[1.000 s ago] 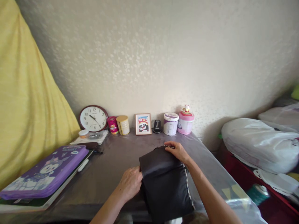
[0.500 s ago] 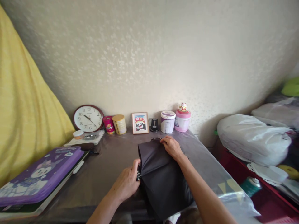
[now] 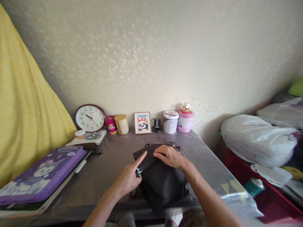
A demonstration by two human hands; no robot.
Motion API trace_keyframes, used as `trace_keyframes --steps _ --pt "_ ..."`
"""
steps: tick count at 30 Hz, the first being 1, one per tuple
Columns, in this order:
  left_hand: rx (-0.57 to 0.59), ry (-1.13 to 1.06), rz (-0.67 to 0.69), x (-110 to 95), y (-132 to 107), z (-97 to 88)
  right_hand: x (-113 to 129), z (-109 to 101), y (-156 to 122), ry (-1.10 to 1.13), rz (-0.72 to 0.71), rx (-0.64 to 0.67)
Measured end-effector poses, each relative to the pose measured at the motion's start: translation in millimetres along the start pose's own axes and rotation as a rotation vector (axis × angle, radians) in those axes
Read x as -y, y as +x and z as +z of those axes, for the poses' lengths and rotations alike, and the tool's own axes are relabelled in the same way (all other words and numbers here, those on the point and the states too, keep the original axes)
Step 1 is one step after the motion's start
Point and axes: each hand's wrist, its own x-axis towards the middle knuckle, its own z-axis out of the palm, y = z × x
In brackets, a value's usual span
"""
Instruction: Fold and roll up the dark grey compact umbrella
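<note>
A black folding umbrella (image 3: 163,183) lies partly collapsed at the front of the table, its cloth loose and bunched in folds. Rib ends show at its left side and upper right. My left hand (image 3: 130,178) grips the umbrella's left end by the ribs, thumb stretched out along the cloth. Across the upper folds lies my right hand (image 3: 169,156), its fingers pressed together on the fabric. A small dark loop hangs just below my left hand.
A purple case (image 3: 44,176) rests on books at the left. Along the wall stand a clock (image 3: 90,118), tins (image 3: 121,124), a framed panda picture (image 3: 142,123) and tubs (image 3: 170,122). Right of the table are a white plastic bag (image 3: 258,140) and a spray can (image 3: 254,187).
The umbrella's cloth has been pressed lower and folded together. My right hand has slid left and down over it, and my left thumb has stretched out.
</note>
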Motion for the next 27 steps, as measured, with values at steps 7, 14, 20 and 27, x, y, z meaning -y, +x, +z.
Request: trace_keyframes --steps 7,14,20,27 --pt "-0.012 -0.11 -0.029 15.4 0.8 -4.9 -52.1 -2.4 -12.7 -0.216 0.394 -0.095" --pt "-0.073 -0.261 -0.135 25.8 6.5 -13.9 -68.1 -37.1 -49.4 -0.037 0.429 -0.256" --pt "-0.042 -0.362 -0.219 39.5 7.1 -13.5 -21.6 -44.3 -48.9 0.143 0.163 -0.034" --pt "-0.04 -0.368 -0.214 43.6 7.9 -12.2 -3.0 -31.0 -42.9 0.056 0.114 0.114"
